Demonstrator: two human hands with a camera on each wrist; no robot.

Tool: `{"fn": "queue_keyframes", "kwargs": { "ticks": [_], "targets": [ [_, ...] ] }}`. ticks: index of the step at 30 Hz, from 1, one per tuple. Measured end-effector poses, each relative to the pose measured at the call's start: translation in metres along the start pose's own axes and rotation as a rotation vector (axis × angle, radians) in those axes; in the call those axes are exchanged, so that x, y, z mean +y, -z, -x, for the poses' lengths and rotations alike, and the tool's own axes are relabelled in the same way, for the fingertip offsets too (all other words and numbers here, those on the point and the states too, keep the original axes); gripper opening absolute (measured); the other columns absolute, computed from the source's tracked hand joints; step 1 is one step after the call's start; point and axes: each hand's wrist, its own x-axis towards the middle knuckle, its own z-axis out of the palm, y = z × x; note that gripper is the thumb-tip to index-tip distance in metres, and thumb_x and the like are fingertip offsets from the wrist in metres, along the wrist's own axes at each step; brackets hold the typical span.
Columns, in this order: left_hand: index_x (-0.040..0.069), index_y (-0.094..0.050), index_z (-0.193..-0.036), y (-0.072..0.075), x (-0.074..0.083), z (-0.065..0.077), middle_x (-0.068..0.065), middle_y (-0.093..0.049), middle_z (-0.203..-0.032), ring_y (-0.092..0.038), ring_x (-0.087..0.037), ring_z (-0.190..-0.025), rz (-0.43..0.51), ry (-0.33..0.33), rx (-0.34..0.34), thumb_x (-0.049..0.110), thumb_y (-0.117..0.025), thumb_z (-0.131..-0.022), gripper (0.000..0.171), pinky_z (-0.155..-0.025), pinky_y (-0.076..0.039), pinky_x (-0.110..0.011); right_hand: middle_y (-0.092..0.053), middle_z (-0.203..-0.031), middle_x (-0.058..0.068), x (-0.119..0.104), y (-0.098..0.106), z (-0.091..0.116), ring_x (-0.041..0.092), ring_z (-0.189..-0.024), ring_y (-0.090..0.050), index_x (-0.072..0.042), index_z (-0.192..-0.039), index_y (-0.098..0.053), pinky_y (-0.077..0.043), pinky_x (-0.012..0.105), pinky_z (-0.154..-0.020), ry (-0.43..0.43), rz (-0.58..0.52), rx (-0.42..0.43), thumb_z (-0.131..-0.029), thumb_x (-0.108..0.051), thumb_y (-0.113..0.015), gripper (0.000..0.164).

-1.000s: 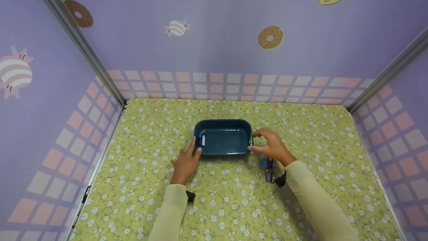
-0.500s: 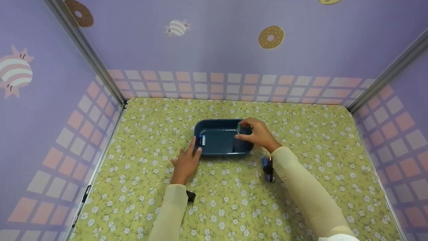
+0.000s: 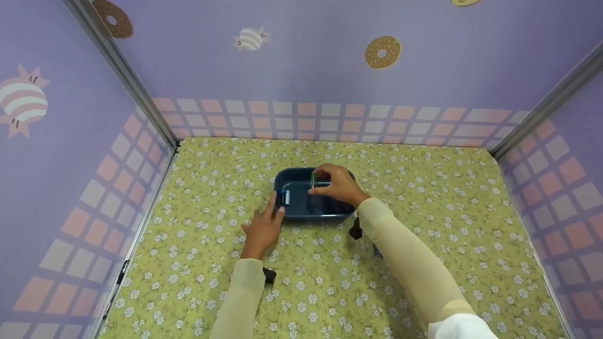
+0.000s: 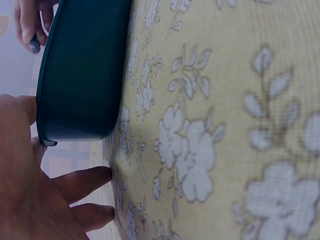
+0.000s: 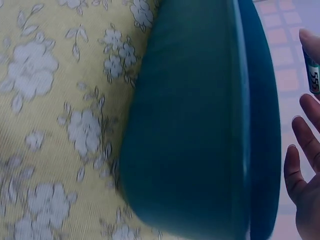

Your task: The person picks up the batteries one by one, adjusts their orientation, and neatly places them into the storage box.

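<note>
I see floral cloth (image 3: pixel 452 226) meeting purple walls (image 3: pixel 306 70), stretching wide either side of the tub (image 3: pixel 315 217); the left hand (image 3: pixel 264 229), fingers spread, touches its rim; the right hand (image 3: pixel 338 184) pinches a battery (image 3: pixel 313 181) above it.

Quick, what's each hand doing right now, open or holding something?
Left hand: open, touching the dark blue tub.
Right hand: holding a green battery above the tub.
</note>
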Motion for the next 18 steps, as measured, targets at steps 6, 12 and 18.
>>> {"fn": "queue_keyframes", "kwargs": {
  "ticks": [6, 12, 18],
  "targets": [
    [0.062, 0.003, -0.156, 0.0, 0.001, -0.001, -0.01, -0.031, -0.167, -0.014, -0.047, -0.156, -0.006, 0.012, -0.008, 0.072, -0.027, -0.102, 0.062, -0.11, 0.007, -0.085, -0.07, -0.115, 0.015, 0.0, -0.016, -0.012, 0.034, -0.105, -0.067, -0.012, -0.122, -0.069, -0.055, 0.049, -0.092, -0.015, 0.021, -0.048, -0.079, -0.043, -0.089, 0.058],
    [0.06, 0.002, -0.157, 0.001, 0.001, -0.001, -0.009, -0.029, -0.168, -0.012, -0.046, -0.157, 0.001, 0.012, -0.02, 0.072, -0.027, -0.102, 0.063, -0.11, 0.009, -0.084, -0.07, -0.113, 0.004, 0.002, -0.031, -0.02, 0.019, -0.103, -0.066, -0.012, -0.122, -0.069, -0.056, 0.038, -0.093, -0.036, 0.075, -0.078, -0.078, -0.044, -0.089, 0.057],
    [0.06, 0.001, -0.157, 0.002, 0.0, 0.001, -0.009, -0.031, -0.167, -0.013, -0.046, -0.156, 0.004, -0.01, -0.017, 0.07, -0.028, -0.103, 0.062, -0.109, 0.009, -0.084, -0.069, -0.113, 0.003, 0.0, -0.044, -0.024, 0.018, -0.104, -0.066, -0.012, -0.121, -0.069, -0.056, 0.039, -0.094, -0.058, 0.081, -0.103, -0.078, -0.037, -0.09, 0.054]
  ]
}}
